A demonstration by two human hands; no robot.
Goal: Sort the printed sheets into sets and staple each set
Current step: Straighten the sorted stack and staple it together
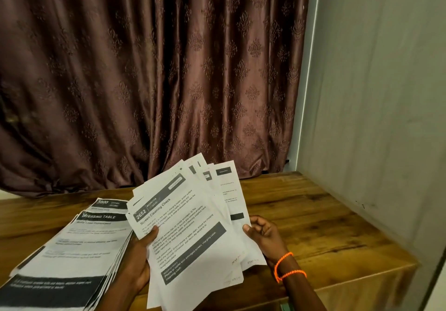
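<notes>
above the wooden table [313, 214], a fanned set of printed sheets [193, 226] is pinched by the left hand [140, 257] and right hand [263, 233]. loosely fanned pages could slip onto the stack [72, 250] beside them, mixing sets.

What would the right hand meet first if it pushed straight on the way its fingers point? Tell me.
Probably the fanned sheets: the right hand already pinches their right edge, fingers pointing left into them. Depth is unclear.

Front sheet of the fanned sheets [183, 228]: number "2652", tag "BEDROOM", heading "Screen Cleaning Check"; its body print is too small to read reliably. Stack on the worktop [72, 250]: top sheet headed "DRESSING TABLE"; the sheet beneath shows a number ending "800".
</notes>
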